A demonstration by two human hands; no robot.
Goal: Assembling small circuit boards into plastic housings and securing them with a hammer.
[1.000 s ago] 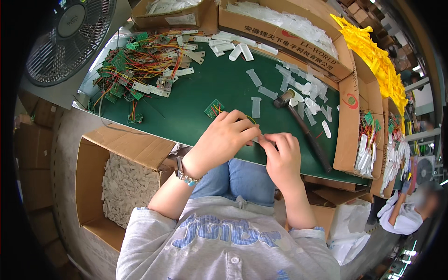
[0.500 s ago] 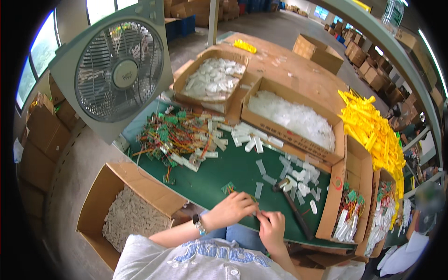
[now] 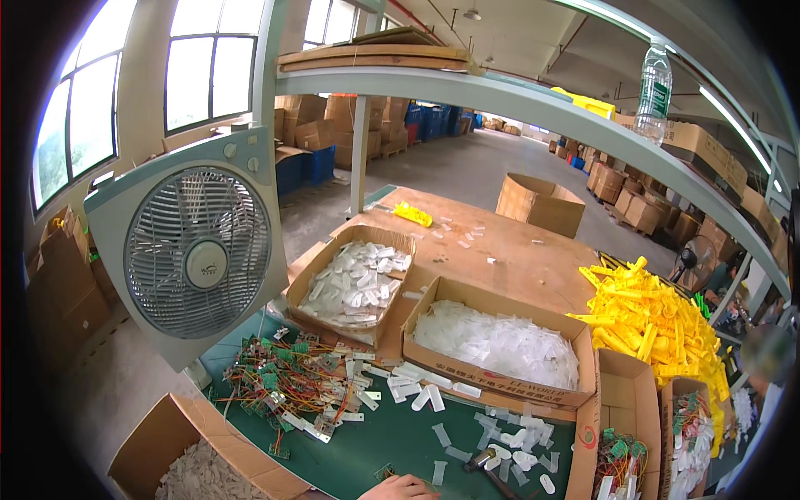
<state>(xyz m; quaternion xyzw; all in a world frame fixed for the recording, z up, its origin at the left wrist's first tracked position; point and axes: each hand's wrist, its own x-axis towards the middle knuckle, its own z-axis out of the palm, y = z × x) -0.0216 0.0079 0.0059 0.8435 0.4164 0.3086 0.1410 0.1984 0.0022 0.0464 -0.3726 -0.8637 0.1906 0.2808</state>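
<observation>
1. Evidently, treat the step in hand as close fingertip work, probably on the small green circuit board (image 3: 385,472), well to the left of the hammer (image 3: 480,459) on the green worktop (image 3: 350,450).
2. Support the board lightly by its edges, leaving any wiring slack to spare the joints.
3. Keep the clear strip (image 3: 439,472), just left of the hammer, out from under the fingers; better to work slowly than to press hard.
4. See the left hand (image 3: 400,488) left of the hammer, cropped by the lower edge, showing little but its back and knuckles; cannot tell wide from narrow, nor anything held. Cannot find the right hand in view.
5. As for looks: flat, green, dotted with tiny parts, just beside the knuckles and partly hidden; too small to read further. Compare with the tangled pile of wired boards (image 3: 279,375), farther left of the hammer.
</observation>
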